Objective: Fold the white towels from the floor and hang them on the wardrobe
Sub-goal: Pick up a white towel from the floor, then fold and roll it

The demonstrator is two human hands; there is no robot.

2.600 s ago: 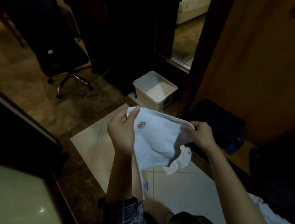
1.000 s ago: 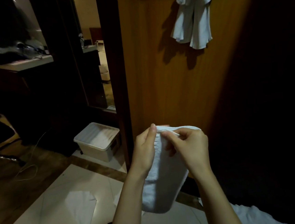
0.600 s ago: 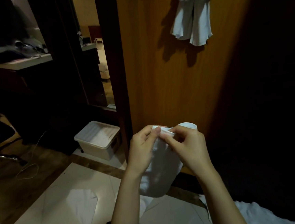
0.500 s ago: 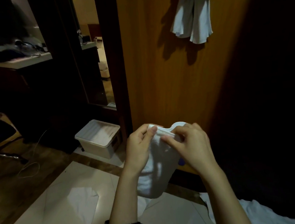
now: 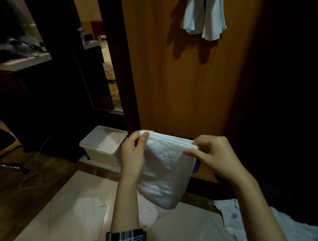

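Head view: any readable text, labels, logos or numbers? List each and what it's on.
No legible text anywhere.
Small dark emblem on the white cloth on the floor: too small to read, shape unclear.
Blue tab at the edge of the folded towel, beside the right hand: no lettering can be made out.
Plastic bin: no label visible.
Hung towels: no marks visible.

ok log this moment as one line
phase: folding | left hand + right hand: pinch folded towel top edge | hung towels: on wardrobe
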